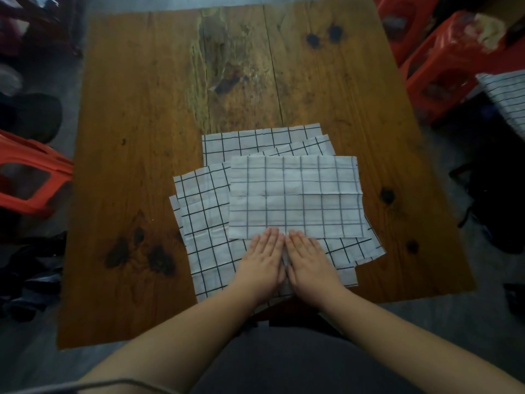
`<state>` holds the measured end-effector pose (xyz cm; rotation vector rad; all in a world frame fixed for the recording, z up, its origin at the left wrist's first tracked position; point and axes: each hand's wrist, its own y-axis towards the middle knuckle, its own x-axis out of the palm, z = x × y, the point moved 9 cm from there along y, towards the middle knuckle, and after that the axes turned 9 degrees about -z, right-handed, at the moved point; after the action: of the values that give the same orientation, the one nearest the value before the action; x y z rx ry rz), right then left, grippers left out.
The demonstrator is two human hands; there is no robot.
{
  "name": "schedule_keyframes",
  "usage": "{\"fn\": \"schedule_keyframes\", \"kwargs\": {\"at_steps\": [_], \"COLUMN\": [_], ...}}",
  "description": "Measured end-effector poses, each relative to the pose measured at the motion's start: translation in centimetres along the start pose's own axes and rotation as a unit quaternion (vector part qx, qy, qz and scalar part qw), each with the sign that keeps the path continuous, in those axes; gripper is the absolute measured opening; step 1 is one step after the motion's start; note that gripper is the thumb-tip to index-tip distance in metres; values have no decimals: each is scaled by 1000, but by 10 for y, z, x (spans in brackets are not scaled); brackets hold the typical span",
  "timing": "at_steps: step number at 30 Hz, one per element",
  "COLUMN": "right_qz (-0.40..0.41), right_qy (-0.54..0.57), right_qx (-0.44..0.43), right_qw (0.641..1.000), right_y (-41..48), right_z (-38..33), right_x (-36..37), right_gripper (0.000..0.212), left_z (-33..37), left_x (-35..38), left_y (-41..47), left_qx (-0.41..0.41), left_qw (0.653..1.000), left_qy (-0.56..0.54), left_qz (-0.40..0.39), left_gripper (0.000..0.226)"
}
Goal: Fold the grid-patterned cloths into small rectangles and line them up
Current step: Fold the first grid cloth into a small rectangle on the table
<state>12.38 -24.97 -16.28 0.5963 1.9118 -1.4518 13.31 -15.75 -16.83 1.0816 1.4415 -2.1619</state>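
While my two hands lie flat side by side, I list what surrounds them, nearest first.

Item: my left hand [264, 257], palm down, fingers straight and together, holding nothing; its fingertips rest on the near edge of the top cloth [295, 194].

Item: my right hand [308, 258], just beside the left and touching it along the forefinger, likewise flat and holding nothing, fingertips on that same edge.

Item: top cloth, white with a dark grid, a flat rectangle directly beyond my fingertips, one crease across its middle.

Item: pile of cloths [204, 211], same grid, under both palms and under the top cloth; layers askew, corners jutting out left of my left hand, right of my right hand and beyond the top cloth.

Item: wooden table [142, 109], brown, knotted, worn; it bears the pile, with bare boards far ahead of my hands.

Item: red stool [28, 177], on the floor well off to my left.

Item: further stools [437, 66], red, well ahead and to my right.

Item: another grid cloth [505, 95], far right, apart from the table, only partly in view.
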Motion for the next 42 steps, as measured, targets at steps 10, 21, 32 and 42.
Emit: {"fn": "schedule_keyframes", "kwargs": {"at_steps": [10, 21, 32, 42], "right_qz": [-14, 32, -2, 152], "right_qy": [17, 21, 16, 106], "right_qx": [102, 2, 54, 109], "right_qw": [995, 999, 998, 977], "right_y": [-45, -17, -37, -40], "right_z": [117, 37, 113, 148], "right_x": [21, 3, 21, -31], "right_gripper": [72, 68, 70, 10], "left_z": [-78, -5, -70, -90], "left_x": [12, -16, 19, -23], "left_y": [-30, -11, -29, -42], "left_qx": [-53, 14, -25, -124], "left_qw": [998, 999, 1000, 984], "left_qy": [-5, -22, -5, -43], "left_qz": [-17, 23, 6, 118], "left_gripper": [73, 70, 67, 46]}}
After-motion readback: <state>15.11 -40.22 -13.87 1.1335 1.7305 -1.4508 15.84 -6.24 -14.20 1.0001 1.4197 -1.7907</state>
